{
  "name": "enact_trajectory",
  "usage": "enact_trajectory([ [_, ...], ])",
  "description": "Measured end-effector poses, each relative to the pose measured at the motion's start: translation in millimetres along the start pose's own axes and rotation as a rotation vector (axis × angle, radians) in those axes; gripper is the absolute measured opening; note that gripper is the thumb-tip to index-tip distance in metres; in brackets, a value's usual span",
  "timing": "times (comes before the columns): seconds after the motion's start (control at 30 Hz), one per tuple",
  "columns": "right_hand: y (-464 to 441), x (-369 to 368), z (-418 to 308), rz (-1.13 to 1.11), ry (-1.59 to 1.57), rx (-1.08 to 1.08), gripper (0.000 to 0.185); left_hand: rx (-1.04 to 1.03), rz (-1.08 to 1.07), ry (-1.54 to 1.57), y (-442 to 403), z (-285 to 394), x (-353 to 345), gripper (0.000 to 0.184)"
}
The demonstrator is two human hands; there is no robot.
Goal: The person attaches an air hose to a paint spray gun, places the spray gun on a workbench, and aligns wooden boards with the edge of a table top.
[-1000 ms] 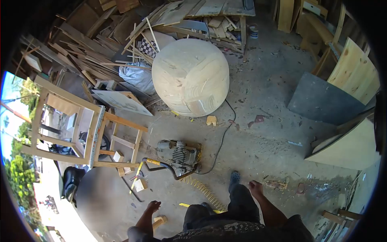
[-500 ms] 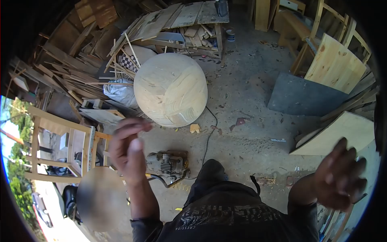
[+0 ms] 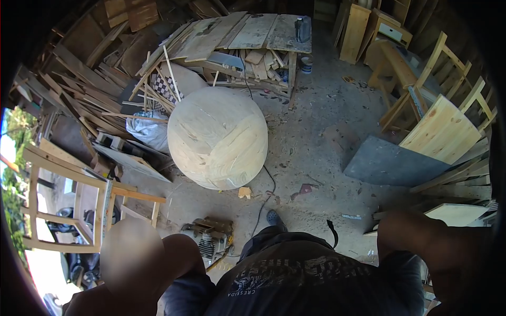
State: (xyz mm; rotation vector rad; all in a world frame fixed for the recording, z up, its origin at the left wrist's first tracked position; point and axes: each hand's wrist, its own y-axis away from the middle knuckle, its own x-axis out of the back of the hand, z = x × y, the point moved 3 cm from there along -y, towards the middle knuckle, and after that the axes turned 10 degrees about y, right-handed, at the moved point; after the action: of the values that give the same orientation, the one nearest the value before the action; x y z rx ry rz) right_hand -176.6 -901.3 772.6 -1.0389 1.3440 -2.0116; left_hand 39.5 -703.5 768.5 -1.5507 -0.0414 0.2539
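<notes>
Neither of my hands shows. My bent left arm (image 3: 182, 255) is at the lower left, its forearm running out toward the bottom corner. On the right, my raised right arm (image 3: 408, 231) bends outward, and its far end is lost in the dark edge of the view. Ahead stands a round wooden tabletop (image 3: 219, 139) with a pale, patchy grain. Close to my left arm, a greasy motor-like machine with cooling fins, perhaps a compressor (image 3: 207, 239), sits on the floor. What either hand holds, if anything, cannot be seen.
A plank-topped workbench (image 3: 247, 31) with offcuts beneath stands behind the round top. Wooden frames (image 3: 68, 200) are at left. A grey board (image 3: 392, 160) and a pine panel (image 3: 441, 129) lean at right. A cable (image 3: 262, 208) crosses the floor. A blurred patch covers the lower left.
Both hands have left the view, the left toward the lower left and the right toward the right edge. The view has tilted up, so the round top and machine appear lower.
</notes>
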Motion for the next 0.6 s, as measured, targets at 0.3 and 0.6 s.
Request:
enact_trajectory([
  [0.3, 19.7, 22.5, 85.9, 0.019, -0.117, -0.022, 0.022, -0.117, -0.052, -0.133, -7.0, -44.7, 25.1, 0.018],
  [0.6, 44.8, 47.3, 158.8, 0.084, -0.295, -0.026, 0.023, 0.027, 0.012, 0.177, -5.2, -79.6, -7.7, 0.012],
])
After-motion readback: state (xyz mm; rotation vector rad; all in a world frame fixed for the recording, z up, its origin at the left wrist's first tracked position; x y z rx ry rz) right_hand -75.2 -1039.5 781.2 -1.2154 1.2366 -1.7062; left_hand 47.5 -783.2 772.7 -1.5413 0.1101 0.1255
